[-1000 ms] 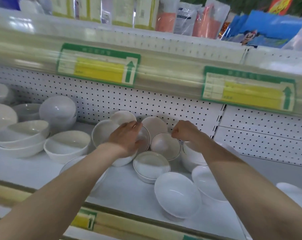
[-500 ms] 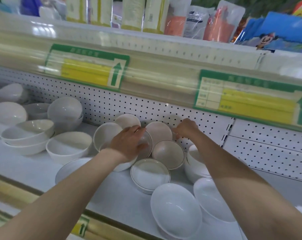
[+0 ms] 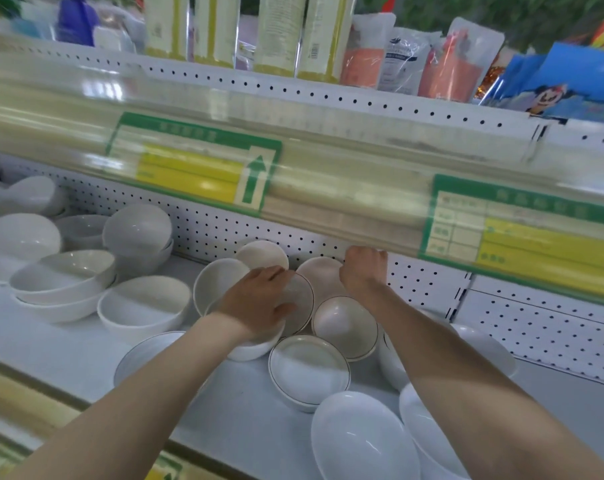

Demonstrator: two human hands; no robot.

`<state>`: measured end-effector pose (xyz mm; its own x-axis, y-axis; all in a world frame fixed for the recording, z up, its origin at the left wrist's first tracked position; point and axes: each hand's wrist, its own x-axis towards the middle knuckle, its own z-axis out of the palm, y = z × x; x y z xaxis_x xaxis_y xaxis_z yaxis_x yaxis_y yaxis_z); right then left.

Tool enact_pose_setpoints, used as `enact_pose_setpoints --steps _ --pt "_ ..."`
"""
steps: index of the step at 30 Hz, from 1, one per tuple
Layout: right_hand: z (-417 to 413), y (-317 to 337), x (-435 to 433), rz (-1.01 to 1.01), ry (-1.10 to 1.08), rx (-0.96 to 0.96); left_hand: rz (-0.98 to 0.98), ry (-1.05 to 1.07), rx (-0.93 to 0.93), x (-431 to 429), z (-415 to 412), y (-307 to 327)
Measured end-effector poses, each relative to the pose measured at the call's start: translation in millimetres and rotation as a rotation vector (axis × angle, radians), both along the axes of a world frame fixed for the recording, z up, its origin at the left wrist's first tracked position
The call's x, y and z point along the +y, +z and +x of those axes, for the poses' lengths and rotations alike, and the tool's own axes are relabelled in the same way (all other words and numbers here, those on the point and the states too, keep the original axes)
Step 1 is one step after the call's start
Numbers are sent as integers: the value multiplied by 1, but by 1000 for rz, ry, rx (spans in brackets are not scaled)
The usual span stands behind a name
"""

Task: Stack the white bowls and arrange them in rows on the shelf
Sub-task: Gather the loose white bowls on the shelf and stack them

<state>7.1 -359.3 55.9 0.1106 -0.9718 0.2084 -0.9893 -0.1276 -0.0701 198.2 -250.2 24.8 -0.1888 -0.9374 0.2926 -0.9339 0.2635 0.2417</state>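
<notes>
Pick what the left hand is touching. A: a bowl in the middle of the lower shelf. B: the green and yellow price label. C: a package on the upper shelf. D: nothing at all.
A: the left hand holds a thin-rimmed bowl among the bowls in the middle of the shelf.

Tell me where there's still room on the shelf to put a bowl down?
Front left: bare shelf in front of the stacked wide bowls. Far right: a bare strip under the pegboard. It is crowded in the middle, where the left hand grips a tilted bowl beside the right hand.
</notes>
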Motion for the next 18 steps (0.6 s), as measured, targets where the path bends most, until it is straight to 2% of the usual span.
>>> enact_pose_setpoints --steps 4,6,10,12,16,18 --pt "6 6 5 -198 117 -39 8 80 -42 5 12 3" --pt "11 17 22 -379 110 108 8 110 -60 9 20 5" --pt "5 32 32 -580 1 103 25 91 -56 25 39 4" --pt "6 43 42 -638 -75 73 6 67 -28 38 48 4" --pt "16 51 72 -561 -198 4 -93 -7 -2 65 71 8" --pt "18 45 85 -528 -206 -112 -127 -60 -24 76 82 11"
